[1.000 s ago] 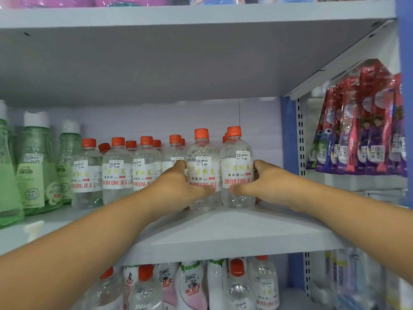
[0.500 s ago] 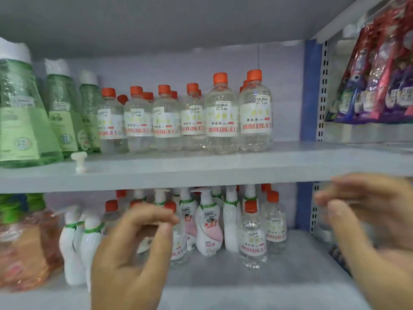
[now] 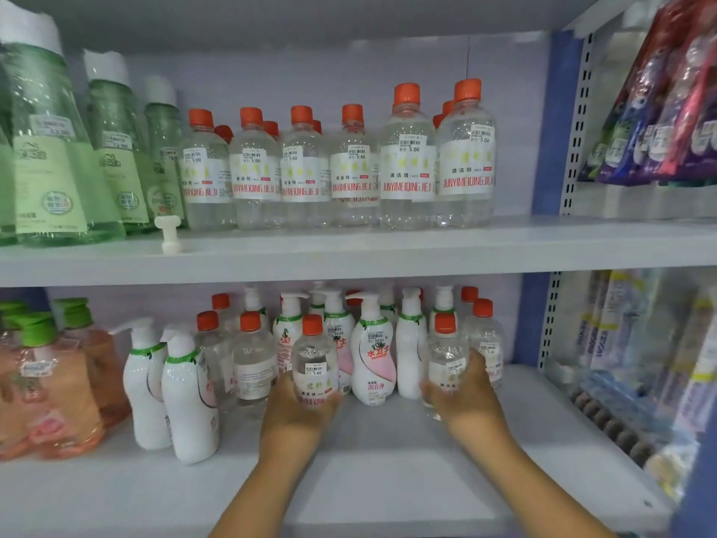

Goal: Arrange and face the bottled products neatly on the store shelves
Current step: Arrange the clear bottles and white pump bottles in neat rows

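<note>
On the lower shelf [image 3: 388,479], the left hand [image 3: 298,405] clasps one clear orange-capped bottle [image 3: 315,363]; the right hand [image 3: 465,398] clasps another bottle [image 3: 446,355] nearer the right edge.

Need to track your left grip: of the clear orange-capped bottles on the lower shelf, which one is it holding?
The left grip holds the front clear orange-capped bottle left of the pink-and-white pump bottle, label facing out.
</note>
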A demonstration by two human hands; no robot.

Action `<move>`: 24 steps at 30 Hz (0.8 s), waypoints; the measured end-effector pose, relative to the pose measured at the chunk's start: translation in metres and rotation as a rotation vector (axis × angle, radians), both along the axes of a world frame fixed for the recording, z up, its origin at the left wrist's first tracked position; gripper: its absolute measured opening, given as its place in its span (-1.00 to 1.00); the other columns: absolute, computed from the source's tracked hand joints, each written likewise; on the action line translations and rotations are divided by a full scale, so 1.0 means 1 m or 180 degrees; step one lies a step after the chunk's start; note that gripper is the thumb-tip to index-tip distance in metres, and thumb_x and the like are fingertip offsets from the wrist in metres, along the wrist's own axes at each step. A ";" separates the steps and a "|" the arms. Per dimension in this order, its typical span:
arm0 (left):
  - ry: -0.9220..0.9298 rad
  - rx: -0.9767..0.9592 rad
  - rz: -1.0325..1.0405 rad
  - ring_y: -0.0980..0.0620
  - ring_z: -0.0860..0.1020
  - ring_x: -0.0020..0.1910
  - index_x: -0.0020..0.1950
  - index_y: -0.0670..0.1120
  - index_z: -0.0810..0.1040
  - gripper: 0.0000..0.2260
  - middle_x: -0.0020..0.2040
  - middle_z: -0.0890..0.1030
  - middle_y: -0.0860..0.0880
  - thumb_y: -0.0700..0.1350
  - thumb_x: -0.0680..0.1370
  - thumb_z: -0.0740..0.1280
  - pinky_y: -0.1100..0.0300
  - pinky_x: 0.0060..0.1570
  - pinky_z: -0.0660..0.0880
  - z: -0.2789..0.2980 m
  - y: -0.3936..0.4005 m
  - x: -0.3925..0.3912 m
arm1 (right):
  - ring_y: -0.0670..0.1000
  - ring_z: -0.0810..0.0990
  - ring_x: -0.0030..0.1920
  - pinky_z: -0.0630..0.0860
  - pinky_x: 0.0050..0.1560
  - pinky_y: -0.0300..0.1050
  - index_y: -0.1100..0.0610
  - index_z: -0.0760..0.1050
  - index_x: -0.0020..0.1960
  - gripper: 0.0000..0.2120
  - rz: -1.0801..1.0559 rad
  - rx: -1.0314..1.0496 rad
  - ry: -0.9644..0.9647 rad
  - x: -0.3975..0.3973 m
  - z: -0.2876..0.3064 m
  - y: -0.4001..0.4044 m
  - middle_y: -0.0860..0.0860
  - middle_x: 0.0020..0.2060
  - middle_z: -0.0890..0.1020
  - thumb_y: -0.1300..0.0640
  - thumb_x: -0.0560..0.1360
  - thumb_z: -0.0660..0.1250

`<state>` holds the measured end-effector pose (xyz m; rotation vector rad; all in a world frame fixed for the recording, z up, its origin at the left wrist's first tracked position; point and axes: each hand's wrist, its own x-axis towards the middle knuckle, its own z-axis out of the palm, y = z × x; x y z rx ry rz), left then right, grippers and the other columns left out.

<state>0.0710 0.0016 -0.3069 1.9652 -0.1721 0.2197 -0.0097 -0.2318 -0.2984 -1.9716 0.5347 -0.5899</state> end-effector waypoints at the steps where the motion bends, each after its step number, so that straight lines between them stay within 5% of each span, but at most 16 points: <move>1: 0.0049 -0.0029 -0.0035 0.18 0.65 -0.14 -0.02 0.13 0.50 -0.63 -0.12 0.66 0.16 0.05 0.32 0.62 0.19 -0.16 0.54 -0.001 0.002 -0.005 | -0.05 0.72 -0.05 0.69 -0.07 0.11 -0.19 0.26 0.33 -0.28 -0.0009 0.0029 -0.0068 0.000 -0.004 -0.001 -0.08 0.14 0.65 -0.11 0.29 0.56; 4: 0.0069 0.0077 -0.0283 0.19 0.64 -0.06 0.12 0.17 0.46 -0.44 0.00 0.65 0.16 0.22 0.23 0.61 0.11 -0.05 0.62 -0.008 0.008 -0.018 | -0.15 0.68 -0.09 0.67 -0.18 -0.10 -0.25 0.32 0.17 -0.40 0.0046 0.0087 -0.0199 -0.014 -0.005 0.011 -0.18 0.01 0.66 -0.09 0.28 0.59; 7: -0.0079 0.0307 -0.0641 0.22 0.61 0.03 0.25 0.23 0.37 -0.30 0.08 0.60 0.21 0.34 0.21 0.56 0.11 0.05 0.60 -0.013 0.011 -0.029 | -0.27 0.62 0.01 0.52 -0.19 -0.44 -0.27 0.31 0.23 -0.36 0.0421 0.0183 -0.0273 -0.039 -0.006 0.030 -0.26 0.09 0.62 0.01 0.34 0.61; 13: -0.0011 -0.0135 -0.1253 0.29 0.59 0.13 0.42 0.33 0.24 -0.25 0.21 0.57 0.27 0.06 0.38 0.59 0.28 0.12 0.53 -0.008 0.016 -0.030 | -0.28 0.55 0.27 0.46 0.40 -0.08 -0.25 0.09 0.56 0.08 0.1088 0.0508 -0.0036 -0.069 -0.012 0.042 -0.27 0.31 0.56 -0.11 0.19 0.60; 20: 0.0045 -0.0094 -0.1294 0.25 0.60 0.09 0.22 0.40 0.32 -0.42 0.12 0.63 0.25 0.01 0.40 0.58 0.25 0.04 0.55 -0.005 0.014 -0.029 | -0.28 0.65 0.08 0.58 0.19 -0.18 -0.23 0.42 0.28 -0.37 0.0846 0.0299 -0.0016 -0.070 -0.003 0.053 -0.33 0.08 0.67 0.08 0.33 0.63; 24: -0.0069 -0.0021 -0.1293 0.23 0.65 0.02 0.15 0.38 0.40 -0.43 0.02 0.67 0.27 0.01 0.33 0.62 0.29 -0.03 0.57 0.009 0.021 -0.049 | -0.27 0.66 0.00 0.57 0.01 -0.29 -0.19 0.50 0.16 -0.44 0.0584 0.0204 -0.0098 -0.086 0.013 0.066 -0.27 0.01 0.70 0.08 0.27 0.65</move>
